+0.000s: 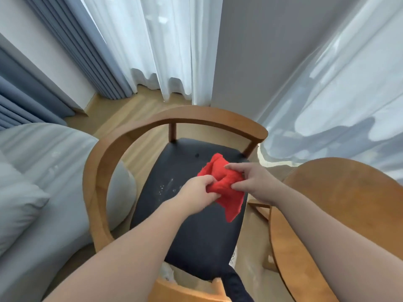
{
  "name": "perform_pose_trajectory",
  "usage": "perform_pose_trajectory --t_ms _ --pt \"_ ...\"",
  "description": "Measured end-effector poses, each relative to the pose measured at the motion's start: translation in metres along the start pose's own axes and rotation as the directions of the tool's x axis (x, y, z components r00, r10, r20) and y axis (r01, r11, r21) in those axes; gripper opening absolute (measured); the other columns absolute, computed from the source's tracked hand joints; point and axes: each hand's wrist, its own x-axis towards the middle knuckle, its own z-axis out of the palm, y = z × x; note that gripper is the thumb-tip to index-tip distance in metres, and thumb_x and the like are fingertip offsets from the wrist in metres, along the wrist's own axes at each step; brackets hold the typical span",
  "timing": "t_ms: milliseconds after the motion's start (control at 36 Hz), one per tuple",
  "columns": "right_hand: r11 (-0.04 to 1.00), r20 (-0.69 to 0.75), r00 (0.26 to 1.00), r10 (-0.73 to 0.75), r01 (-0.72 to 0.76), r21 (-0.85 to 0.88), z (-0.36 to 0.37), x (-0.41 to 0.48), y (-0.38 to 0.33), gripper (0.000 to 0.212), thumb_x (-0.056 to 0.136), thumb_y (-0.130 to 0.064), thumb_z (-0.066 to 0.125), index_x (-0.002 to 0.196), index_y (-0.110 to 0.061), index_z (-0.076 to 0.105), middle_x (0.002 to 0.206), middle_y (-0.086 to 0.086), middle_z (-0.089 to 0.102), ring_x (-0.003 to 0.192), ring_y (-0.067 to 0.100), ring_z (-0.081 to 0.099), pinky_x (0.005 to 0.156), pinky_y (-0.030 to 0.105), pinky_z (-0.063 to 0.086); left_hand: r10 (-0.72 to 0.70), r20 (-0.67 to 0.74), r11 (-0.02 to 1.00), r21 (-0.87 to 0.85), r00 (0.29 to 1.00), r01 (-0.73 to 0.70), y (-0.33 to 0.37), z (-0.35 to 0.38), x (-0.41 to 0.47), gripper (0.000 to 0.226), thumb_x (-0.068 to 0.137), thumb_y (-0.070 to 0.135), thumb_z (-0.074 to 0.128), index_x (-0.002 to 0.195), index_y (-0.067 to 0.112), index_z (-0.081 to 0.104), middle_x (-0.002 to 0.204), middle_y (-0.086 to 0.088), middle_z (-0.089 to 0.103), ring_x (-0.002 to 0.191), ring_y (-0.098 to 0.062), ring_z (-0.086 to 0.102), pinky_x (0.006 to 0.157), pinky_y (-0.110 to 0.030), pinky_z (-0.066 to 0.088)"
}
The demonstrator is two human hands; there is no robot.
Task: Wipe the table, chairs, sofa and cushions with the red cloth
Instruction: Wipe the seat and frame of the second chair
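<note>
Soft, bright daylight came through the sheer white curtains; shadows were faint, the picture slightly blurred, and straight lines bowed toward the wide-angle edges.

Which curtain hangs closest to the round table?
The sheer white curtain on the right, just behind the table; the other white curtain hangs at centre, the blue curtains at far left.

The chair fills the centre of the frame, and the cloth is over the upper right part of its seat, pinched between the left hand on its left and the right hand on its right. The sofa lies along the left edge just beside the chair, with a cushion on it at far left. The round table sits at lower right, and curtains hang behind across the top.
</note>
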Motion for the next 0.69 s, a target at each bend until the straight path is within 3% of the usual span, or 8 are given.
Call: perform_pose_trajectory --t_ms 56,111,167,250,361,528,639,695 --pt "0.969 0.001 0.998 0.066 -0.064 -0.240 0.004 0.011 0.019 0.049 0.071 -0.008 0.075 0.118 -0.015 0.063 0.102 0.005 0.067 0.090 0.016 0.065 0.081 0.028 0.052 -0.012 0.010 0.998 0.055 1.000 0.012 -0.014 0.010 0.012 0.011 0.081 0.033 0.067 0.080 0.031 0.057 0.082 0.008 0.061 0.078 -0.014 0.059 0.069 -0.030 0.049" --pt "0.866 -0.008 0.994 0.107 -0.097 -0.490 0.012 0.026 0.038 0.037 0.066 -0.016 0.078 0.100 -0.012 0.065 0.090 0.008 0.061 0.082 0.025 0.060 0.073 0.034 0.050 -0.022 0.025 0.995 0.094 0.999 0.020 -0.026 0.021 0.023 0.015 0.081 0.035 0.068 0.080 0.026 0.055 0.083 0.007 0.060 0.079 -0.015 0.058 0.067 -0.029 0.047" --pt "0.774 -0.045 0.992 0.117 -0.119 -0.622 0.019 0.043 0.058 0.026 0.068 -0.020 0.076 0.090 -0.016 0.064 0.083 0.001 0.053 0.081 0.021 0.055 0.068 0.030 0.043 -0.033 0.037 0.993 0.112 0.999 0.028 -0.036 0.031 0.035 0.020 0.080 0.034 0.067 0.078 0.024 0.051 0.079 0.007 0.059 0.075 -0.015 0.057 0.062 -0.029 0.045" --pt "0.728 -0.107 0.986 0.125 -0.164 -0.666 0.022 0.065 0.084 0.012 0.075 -0.023 0.069 0.075 -0.025 0.057 0.083 -0.003 0.045 0.079 0.020 0.054 0.063 0.027 0.037 -0.034 0.054 0.993 0.111 0.998 0.028 -0.049 0.041 0.055 0.023 0.079 0.028 0.067 0.075 0.024 0.045 0.074 0.007 0.056 0.070 -0.015 0.055 0.059 -0.030 0.044" --pt "0.746 -0.133 0.986 0.099 -0.161 -0.646 0.009 0.089 0.105 0.013 0.071 -0.025 0.067 0.073 -0.017 0.058 0.099 -0.001 0.047 0.082 0.021 0.054 0.073 0.035 0.049 0.037 -0.002 0.987 0.159 0.999 -0.036 -0.058 0.043 0.086 0.024 0.079 0.013 0.059 0.072 0.027 0.041 0.075 0.008 0.051 0.069 -0.016 0.052 0.056 -0.025 0.040" --pt "0.812 -0.283 0.947 -0.150 -0.045 -0.582 -0.024 0.125 0.117 0.023 0.067 -0.013 0.066 0.071 -0.018 0.044 0.079 -0.002 0.056 0.073 0.022 0.052 0.062 0.032 0.040 0.202 -0.195 0.967 0.197 0.960 -0.164 -0.060 0.036 0.141 0.030 0.077 0.000 0.058 0.085 0.025 0.045 0.088 0.009 0.050 0.079 -0.017 0.049 0.069 -0.028 0.040" --pt "0.722 -0.220 0.959 -0.179 -0.024 -0.691 -0.015 0.144 0.152 0.021 0.070 -0.010 0.061 0.080 -0.017 0.044 0.083 -0.005 0.048 0.081 0.026 0.050 0.063 0.031 0.030 0.222 -0.175 0.949 0.264 0.959 -0.172 -0.088 0.050 0.157 0.023 0.078 0.000 0.057 0.095 0.015 0.055 0.098 0.003 0.054 0.091 -0.020 0.051 0.080 -0.034 0.044" --pt "0.551 -0.115 0.988 -0.104 -0.039 -0.834 -0.003 0.150 0.176 0.025 0.073 -0.022 0.063 0.095 -0.017 0.050 0.106 0.002 0.052 0.104 0.026 0.050 0.082 0.032 0.038 0.195 -0.150 0.936 0.323 0.969 -0.139 -0.107 0.060 0.158 0.022 0.081 0.004 0.057 0.100 0.013 0.057 0.104 0.001 0.055 0.097 -0.020 0.049 0.085 -0.035 0.043"
